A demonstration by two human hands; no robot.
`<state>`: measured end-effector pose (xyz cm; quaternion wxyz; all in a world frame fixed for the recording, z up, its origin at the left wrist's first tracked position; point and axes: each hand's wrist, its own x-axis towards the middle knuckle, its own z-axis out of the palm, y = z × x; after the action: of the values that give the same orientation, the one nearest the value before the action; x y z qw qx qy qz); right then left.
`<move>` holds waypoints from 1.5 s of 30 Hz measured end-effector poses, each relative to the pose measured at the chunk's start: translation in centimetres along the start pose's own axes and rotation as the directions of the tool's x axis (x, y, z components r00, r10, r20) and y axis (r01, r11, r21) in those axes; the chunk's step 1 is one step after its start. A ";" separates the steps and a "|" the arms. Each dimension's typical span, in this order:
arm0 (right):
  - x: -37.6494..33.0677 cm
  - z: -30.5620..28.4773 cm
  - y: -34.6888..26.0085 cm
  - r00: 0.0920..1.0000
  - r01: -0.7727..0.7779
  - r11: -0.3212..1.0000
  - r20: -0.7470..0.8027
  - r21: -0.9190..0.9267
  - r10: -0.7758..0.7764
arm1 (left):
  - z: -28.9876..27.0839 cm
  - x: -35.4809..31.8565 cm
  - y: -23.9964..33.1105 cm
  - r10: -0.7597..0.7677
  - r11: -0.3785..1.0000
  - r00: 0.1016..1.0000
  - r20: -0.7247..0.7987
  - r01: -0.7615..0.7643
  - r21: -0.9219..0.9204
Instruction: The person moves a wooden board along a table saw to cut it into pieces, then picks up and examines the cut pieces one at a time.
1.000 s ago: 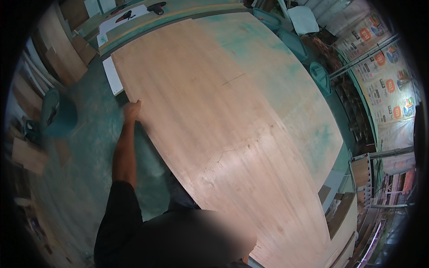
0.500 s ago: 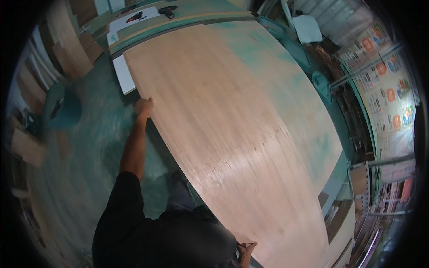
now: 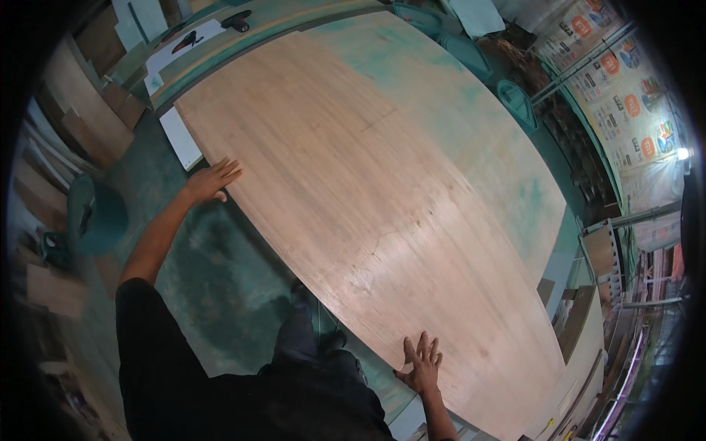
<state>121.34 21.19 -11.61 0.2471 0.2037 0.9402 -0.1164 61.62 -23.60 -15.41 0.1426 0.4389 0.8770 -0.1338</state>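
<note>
A large light-brown plywood sheet [image 3: 331, 184] lies across the work surface in front of me. Beneath its far right side shows another wooden board [image 3: 471, 125] with green stains. My left hand [image 3: 209, 181] rests at the sheet's left edge, fingers stretched over the top and the thumb low beside the edge. Near the lower end, my right hand [image 3: 422, 365] touches the top face by the near edge with its fingers spread. Neither hand is closed around anything.
A white board [image 3: 181, 140] sticks out at the far left corner. On the bench beyond are a black power drill [image 3: 237, 20] and an orange-and-black tool [image 3: 187, 42]. A dark green bin [image 3: 97, 213] stands left on the floor. Green tubs [image 3: 517, 103] line the far right.
Both hands have loosened from gripping the edge to lying with fingers extended on the plywood. My right hand has come forward onto the top face. The view has shifted slightly.
</note>
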 end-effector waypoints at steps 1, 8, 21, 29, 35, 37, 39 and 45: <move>0.4 0.1 0.4 0.999 0.039 0.999 0.015 -0.018 -0.039 | 1.2 0.5 -0.4 0.012 1.000 0.999 -0.043 -0.011 0.024; 2.8 -0.9 0.8 0.972 0.230 0.968 0.078 -0.097 -0.223 | 3.6 0.5 -1.4 -0.019 0.999 0.996 -0.087 0.021 0.028; 6.1 -2.8 1.8 0.965 0.256 0.964 0.077 -0.077 -0.250 | 1.2 3.5 -4.1 -0.103 0.992 0.994 -0.035 0.100 -0.071; 5.8 -1.4 2.0 0.973 0.205 0.978 0.113 -0.047 -0.199 | 3.7 4.3 -4.7 -0.017 0.997 0.999 -0.048 0.021 0.070; 6.2 -1.1 1.8 0.970 0.215 0.973 0.132 -0.086 -0.202 | 3.7 2.4 -4.7 -0.065 0.998 0.998 -0.012 0.065 0.004; 6.0 -0.8 1.8 0.978 0.189 0.978 0.109 -0.091 -0.179 | 3.0 3.3 -4.9 0.021 0.994 0.999 -0.038 -0.017 0.105; 5.7 -0.8 1.4 0.984 0.153 0.984 0.104 -0.092 -0.143 | 0.8 5.0 -3.9 0.196 0.964 0.980 -0.021 -0.189 0.187; 6.4 -1.2 1.5 0.974 0.219 0.972 0.072 -0.079 -0.214 | 2.5 5.0 -3.3 0.160 0.986 0.986 -0.048 -0.157 0.059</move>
<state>116.39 25.03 -14.02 0.2712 0.0853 0.9526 -0.1080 56.45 -22.79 -19.22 0.1178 0.5143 0.8388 -0.1346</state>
